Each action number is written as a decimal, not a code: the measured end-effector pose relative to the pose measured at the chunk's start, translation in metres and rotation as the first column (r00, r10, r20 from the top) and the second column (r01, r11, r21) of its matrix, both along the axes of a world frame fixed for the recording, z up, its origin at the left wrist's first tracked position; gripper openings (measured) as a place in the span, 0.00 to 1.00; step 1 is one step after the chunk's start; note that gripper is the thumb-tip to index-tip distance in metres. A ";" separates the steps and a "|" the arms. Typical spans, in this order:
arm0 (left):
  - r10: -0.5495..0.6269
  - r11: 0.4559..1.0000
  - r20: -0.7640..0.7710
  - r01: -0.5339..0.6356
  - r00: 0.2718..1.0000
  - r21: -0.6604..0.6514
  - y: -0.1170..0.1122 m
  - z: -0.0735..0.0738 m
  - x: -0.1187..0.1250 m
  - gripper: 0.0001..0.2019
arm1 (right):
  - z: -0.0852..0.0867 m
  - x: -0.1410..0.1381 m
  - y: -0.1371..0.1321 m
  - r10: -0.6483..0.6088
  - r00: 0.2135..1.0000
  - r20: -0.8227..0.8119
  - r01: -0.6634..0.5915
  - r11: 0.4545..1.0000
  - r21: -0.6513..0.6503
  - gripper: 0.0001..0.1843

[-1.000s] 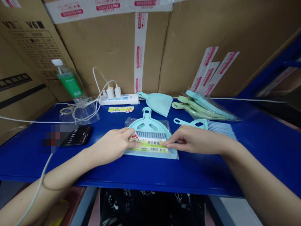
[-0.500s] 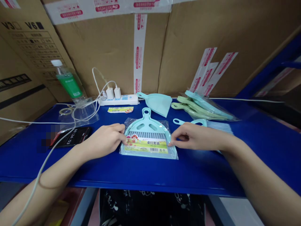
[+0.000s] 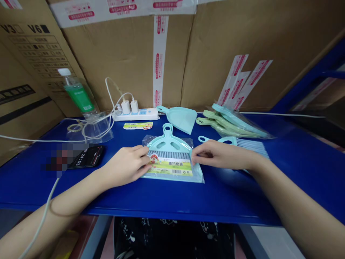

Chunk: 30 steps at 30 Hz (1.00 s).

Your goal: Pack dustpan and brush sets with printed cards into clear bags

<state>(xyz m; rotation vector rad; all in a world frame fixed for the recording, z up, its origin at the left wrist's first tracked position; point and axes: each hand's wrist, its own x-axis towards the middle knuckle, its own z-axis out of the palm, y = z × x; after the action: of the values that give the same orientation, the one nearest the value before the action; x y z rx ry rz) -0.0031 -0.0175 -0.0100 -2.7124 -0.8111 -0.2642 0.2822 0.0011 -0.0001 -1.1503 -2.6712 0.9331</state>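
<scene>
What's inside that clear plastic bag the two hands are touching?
Inside the clear bag lie a mint dustpan, grey brush bristles and a yellow-green label card. The card covers the dustpan's lower part; the brush's handle is hidden.

A mint-green dustpan set (image 3: 170, 153) lies flat in a clear plastic bag (image 3: 188, 142) near the front middle of the blue tabletop. Its looped handle points to 12 o'clock and the wide scoop edge to 6 o'clock. Grey brush bristles show across the pan. A yellow-green paper label (image 3: 172, 167) with a barcode runs across the lower part, from 9 to 3 o'clock.
</scene>
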 end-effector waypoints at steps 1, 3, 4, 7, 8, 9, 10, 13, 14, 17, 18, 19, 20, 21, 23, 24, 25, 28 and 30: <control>0.005 1.000 0.002 -0.005 1.000 0.013 0.000 -0.001 0.000 0.17 | -0.001 0.000 0.001 0.009 1.000 -0.002 -0.009 1.000 0.014 0.20; 0.017 0.999 0.006 -0.017 1.000 0.042 0.000 -0.002 0.000 0.17 | -0.002 -0.001 0.001 0.031 0.999 -0.006 -0.031 0.996 0.079 0.19; 0.022 0.998 0.008 -0.022 1.000 0.054 0.000 -0.003 0.000 0.17 | -0.002 -0.002 0.001 0.035 0.999 -0.018 -0.032 0.991 0.133 0.18; 0.025 0.997 0.006 -0.025 1.000 0.070 0.000 -0.004 0.001 0.15 | -0.005 -0.006 0.001 0.022 0.992 -0.121 0.017 0.951 0.308 0.15; 0.022 0.997 -0.004 -0.022 1.000 0.068 -0.001 -0.004 0.001 0.13 | -0.006 -0.009 0.000 0.029 0.986 -0.163 0.029 0.939 0.343 0.14; 0.012 0.998 -0.021 -0.010 1.000 0.066 -0.001 -0.005 0.002 0.12 | -0.007 -0.011 -0.001 0.049 0.979 -0.198 0.026 0.932 0.361 0.14; -0.006 0.998 -0.047 0.009 0.999 0.062 -0.001 -0.005 0.003 0.12 | -0.008 -0.014 -0.002 0.081 0.973 -0.218 0.004 0.931 0.365 0.14; -0.069 0.996 -0.164 0.076 0.984 0.038 -0.001 -0.005 0.006 0.19 | -0.011 -0.022 -0.007 0.181 0.965 -0.189 -0.104 0.927 0.359 0.14; -0.079 0.996 -0.204 0.087 0.976 0.030 -0.002 -0.005 0.007 0.22 | -0.012 -0.024 -0.008 0.197 0.968 -0.156 -0.130 0.924 0.360 0.14; -0.065 0.998 -0.271 0.070 0.960 0.006 -0.002 -0.005 0.009 0.25 | -0.013 -0.028 -0.010 0.201 0.978 -0.049 -0.170 0.917 0.361 0.14; -0.058 0.998 -0.276 0.058 0.960 -0.007 -0.002 -0.004 0.010 0.26 | -0.013 -0.028 -0.011 0.194 0.981 -0.026 -0.173 0.918 0.356 0.14; -0.052 0.999 -0.275 0.047 0.960 -0.023 -0.002 -0.004 0.010 0.26 | -0.013 -0.029 -0.011 0.187 0.982 -0.009 -0.172 0.921 0.348 0.14; -0.047 0.998 -0.272 0.037 0.961 -0.042 -0.002 -0.003 0.010 0.26 | -0.013 -0.029 -0.011 0.180 0.984 0.000 -0.169 0.924 0.342 0.15; -0.042 0.998 -0.269 0.027 0.962 -0.061 -0.003 -0.003 0.011 0.26 | -0.012 -0.029 -0.011 0.174 0.985 0.005 -0.166 0.926 0.339 0.15; -0.033 0.995 -0.267 0.007 0.963 -0.095 -0.003 -0.001 0.011 0.24 | -0.010 -0.028 -0.012 0.167 0.986 0.000 -0.157 0.927 0.341 0.17; -0.027 0.994 -0.264 -0.002 0.964 -0.109 -0.003 0.000 0.011 0.24 | -0.010 -0.028 -0.012 0.165 0.986 -0.007 -0.153 0.927 0.344 0.19; -0.022 0.992 -0.258 -0.010 0.966 -0.123 -0.003 0.001 0.010 0.23 | -0.009 -0.027 -0.012 0.164 0.986 -0.017 -0.149 0.928 0.343 0.21; -0.019 0.986 -0.221 -0.018 0.975 -0.165 -0.003 0.005 0.008 0.22 | -0.006 -0.024 -0.012 0.159 0.987 -0.026 -0.144 0.944 0.297 0.26; -0.016 0.980 -0.191 -0.023 0.982 -0.196 -0.002 0.007 0.006 0.22 | -0.004 -0.020 -0.011 0.151 0.988 -0.016 -0.142 0.958 0.247 0.27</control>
<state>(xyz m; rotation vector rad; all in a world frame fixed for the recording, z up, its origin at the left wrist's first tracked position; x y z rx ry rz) 0.0025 -0.0198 -0.0025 -2.8620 -0.8248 0.0831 0.2622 -0.0099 -0.0037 -0.8866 -2.7763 0.6082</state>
